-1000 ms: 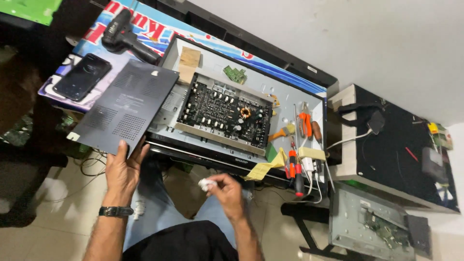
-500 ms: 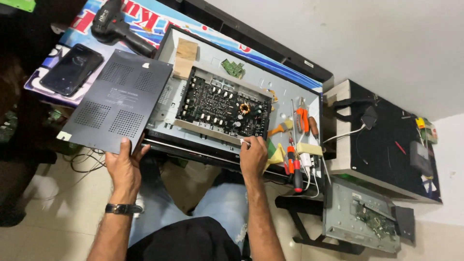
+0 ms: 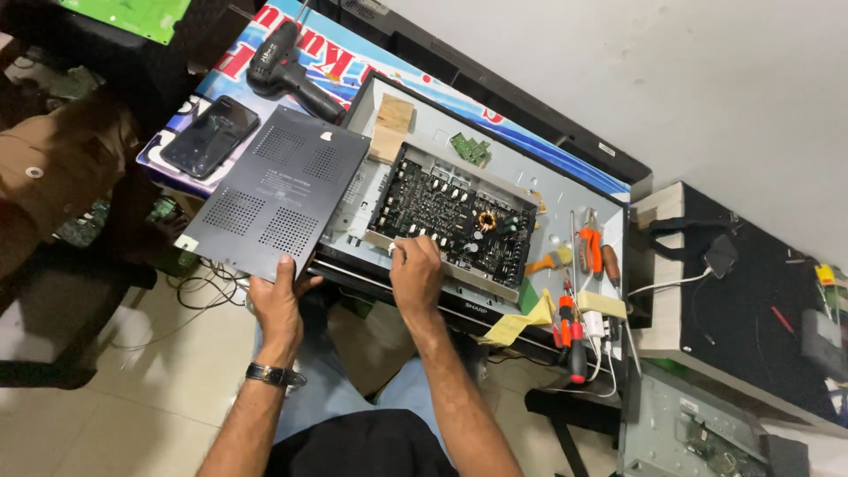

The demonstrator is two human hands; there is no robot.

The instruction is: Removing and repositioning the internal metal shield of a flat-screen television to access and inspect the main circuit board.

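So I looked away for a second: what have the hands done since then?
The right hand moved from in front of the body, where it held a small white thing, up to the near edge of the circuit board; that thing no longer shows. The left hand still holds the perforated black cover.

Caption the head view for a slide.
Left hand holds a perforated black cover panel; right hand touches the exposed circuit board.
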